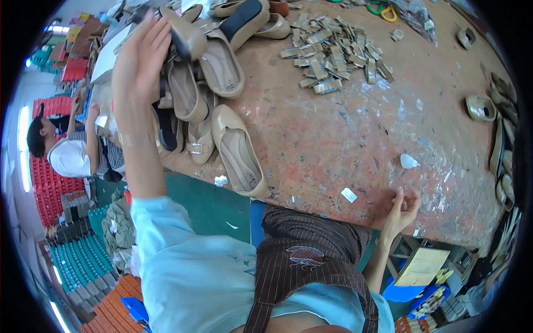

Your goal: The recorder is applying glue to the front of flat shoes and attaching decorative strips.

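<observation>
My left hand reaches over the pile of shoes at the table's far left, fingers stretched out. Right by its fingertips, a beige shoe with a dark sole lies tilted on the others; whether they touch I cannot tell. Nearer to me, a single beige flat shoe lies at the table's front edge, its insole facing up. Beside it is a beige shoe with a bow. My right hand hovers at the front edge on the right, loosely curled with fingers apart and holding nothing.
A heap of beige bow pieces covers the back middle of the worn table. Scissors with green and yellow handles lie behind. More shoes line the right edge. A white scrap lies nearby. A co-worker is at far left.
</observation>
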Action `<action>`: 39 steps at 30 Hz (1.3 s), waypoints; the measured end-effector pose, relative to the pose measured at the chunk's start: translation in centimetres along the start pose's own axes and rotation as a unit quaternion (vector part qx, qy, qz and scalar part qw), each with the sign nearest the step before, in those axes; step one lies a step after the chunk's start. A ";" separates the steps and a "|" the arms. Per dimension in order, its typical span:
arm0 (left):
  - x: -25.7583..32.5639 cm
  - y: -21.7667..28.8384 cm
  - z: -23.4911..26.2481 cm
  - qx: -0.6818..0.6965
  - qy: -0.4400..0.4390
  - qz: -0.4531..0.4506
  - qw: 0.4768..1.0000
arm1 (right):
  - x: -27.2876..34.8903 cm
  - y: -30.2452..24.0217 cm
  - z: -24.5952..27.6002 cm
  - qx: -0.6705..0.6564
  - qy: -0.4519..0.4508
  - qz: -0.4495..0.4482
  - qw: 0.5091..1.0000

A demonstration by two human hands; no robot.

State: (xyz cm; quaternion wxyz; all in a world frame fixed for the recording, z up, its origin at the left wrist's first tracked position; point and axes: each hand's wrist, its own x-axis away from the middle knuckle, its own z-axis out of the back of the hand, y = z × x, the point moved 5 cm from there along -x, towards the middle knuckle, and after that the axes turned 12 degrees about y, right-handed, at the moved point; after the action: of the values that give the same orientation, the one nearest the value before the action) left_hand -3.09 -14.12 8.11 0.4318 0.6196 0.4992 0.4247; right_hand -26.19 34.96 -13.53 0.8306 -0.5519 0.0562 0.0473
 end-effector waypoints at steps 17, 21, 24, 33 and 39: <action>22.7 -19.0 4.5 -0.414 -0.144 0.035 0.898 | -5.6 1.4 -3.9 0.036 -0.023 0.071 0.997; 27.2 -21.4 0.4 -0.488 -0.291 -0.072 0.820 | -4.1 -0.6 -4.3 -0.152 -0.089 0.025 0.984; 28.1 -19.9 -0.4 -0.533 -0.234 -0.148 0.800 | -1.5 -1.7 -3.9 -0.132 -0.172 0.004 0.976; 29.9 -26.5 -2.9 0.149 -0.060 0.422 0.892 | 2.9 -7.6 -5.8 0.016 -0.297 0.184 0.937; 29.0 -29.1 -4.8 0.279 -0.040 0.468 0.838 | 2.8 -8.2 -6.8 0.039 -0.295 0.259 0.919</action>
State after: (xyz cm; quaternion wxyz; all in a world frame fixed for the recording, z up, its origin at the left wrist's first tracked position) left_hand -10.93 18.76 -15.78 0.0106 0.8900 0.2295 0.3938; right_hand -22.51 25.57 -9.08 0.7891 -0.4459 -0.0488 0.4197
